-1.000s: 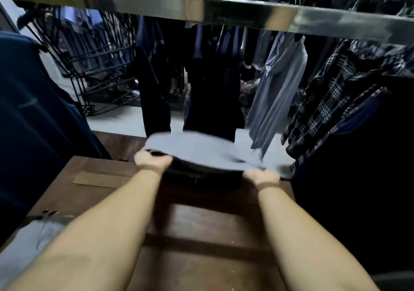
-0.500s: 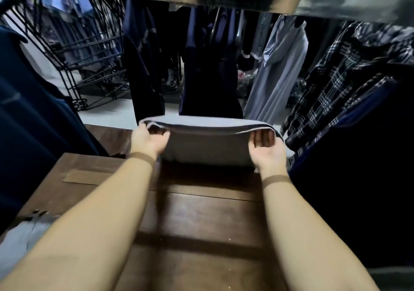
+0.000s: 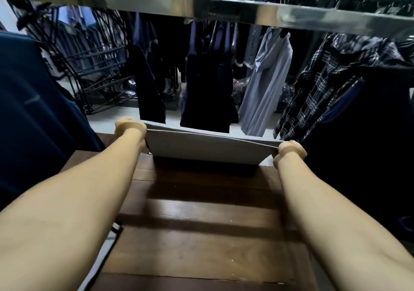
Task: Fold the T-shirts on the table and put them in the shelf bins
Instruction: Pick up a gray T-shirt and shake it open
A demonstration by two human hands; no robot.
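A grey T-shirt, folded over, hangs stretched between my two hands above the far end of the wooden table. My left hand grips its left top corner. My right hand grips its right top corner. Both hands bend away from the camera at the wrist, so the fingers are mostly hidden. The shirt's lower edge hangs just above the tabletop and casts a shadow on it.
A steel rail runs overhead with dark garments, a light blue shirt and a plaid shirt hanging behind the table. Dark blue clothing hangs at left, black clothing at right. A black wire rack stands at back left. Grey fabric lies at the table's left edge.
My hands have moved apart and pulled the shirt taut between them. The hands turned over at the wrists, and the shirt now hangs wider and flatter.
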